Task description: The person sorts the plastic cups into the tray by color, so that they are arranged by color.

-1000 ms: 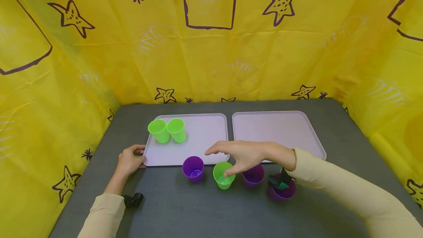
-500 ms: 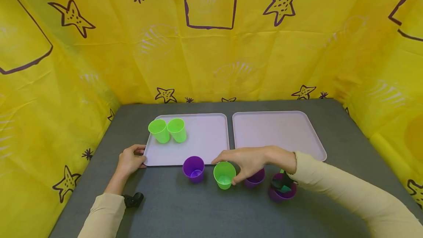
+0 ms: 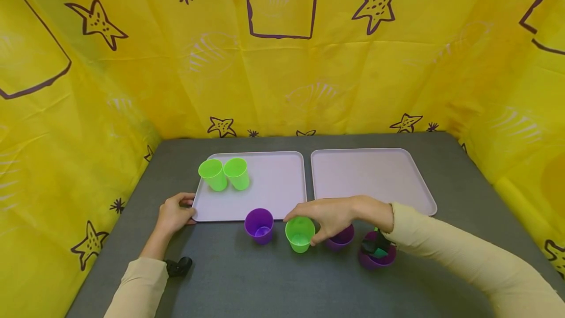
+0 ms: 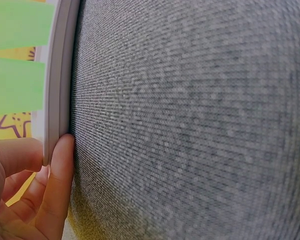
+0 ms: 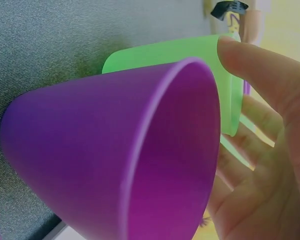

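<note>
Gripping lime-green tapered plastic cup [image 3: 300, 242] | cup is standing on grey table [image 3: 247, 283] between purple plastic cups [image 3: 259, 235] | right hand [image 3: 330, 215] is holding its rim, thumb opposite fingers | left hand [image 3: 174, 213] is pinching pale rectangular tray [image 3: 271, 190] | lifting is probably calling for steady pressure | right hand is sitting lower than a second ago

A plain green cup [image 3: 300, 240] stands upright, rim between the right hand [image 3: 334, 214]'s thumb and fingers, at four o'clock from a flat-lying pale-lilac tray [image 3: 274, 185], its eight-o'clock corner pinched by the left hand [image 3: 173, 215].
</note>
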Motion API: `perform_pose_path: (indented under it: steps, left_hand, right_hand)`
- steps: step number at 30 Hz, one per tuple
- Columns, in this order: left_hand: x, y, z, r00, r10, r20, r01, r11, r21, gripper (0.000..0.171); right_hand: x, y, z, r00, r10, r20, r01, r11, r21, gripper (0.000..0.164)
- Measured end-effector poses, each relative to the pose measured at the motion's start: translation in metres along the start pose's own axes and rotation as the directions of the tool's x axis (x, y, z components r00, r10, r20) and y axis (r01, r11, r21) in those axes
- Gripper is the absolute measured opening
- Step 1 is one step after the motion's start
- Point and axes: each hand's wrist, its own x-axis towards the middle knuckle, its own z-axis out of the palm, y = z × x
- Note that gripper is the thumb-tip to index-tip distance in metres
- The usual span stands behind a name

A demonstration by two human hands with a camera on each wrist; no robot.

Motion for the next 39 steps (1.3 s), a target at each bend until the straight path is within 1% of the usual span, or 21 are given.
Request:
perform_pose_path:
  steps: [6,14,20,31,39]
  left_hand:
    - [0.0,0.001,0.0,1.0,-0.008,0.001,0.008,1.0,-0.001,0.043]
    - [-0.001,0.002,0.0,1.0,-0.019,0.007,0.019,1.0,-0.001,0.043]
    - [-0.001,0.001,0.0,1.0,-0.021,0.007,0.021,1.0,-0.002,0.043]
    - [-0.001,0.001,0.0,1.0,-0.018,0.004,0.018,1.0,-0.011,0.044]
    - [0.0,-0.001,0.0,1.0,-0.017,0.002,0.017,1.0,-0.016,0.043]
  right_hand:
    - [0.0,0.0,-0.003,0.999,-0.022,-0.031,0.021,1.0,-0.009,0.068]
    - [0.002,-0.001,-0.017,0.998,-0.028,-0.063,0.028,1.0,0.0,0.068]
    - [0.004,-0.001,-0.025,0.995,-0.035,-0.09,0.034,0.999,-0.015,0.068]
    - [0.014,0.007,-0.038,0.99,0.006,-0.141,-0.005,1.0,0.005,0.068]
    - [0.026,0.014,-0.048,0.983,0.035,-0.181,-0.031,0.999,0.022,0.068]
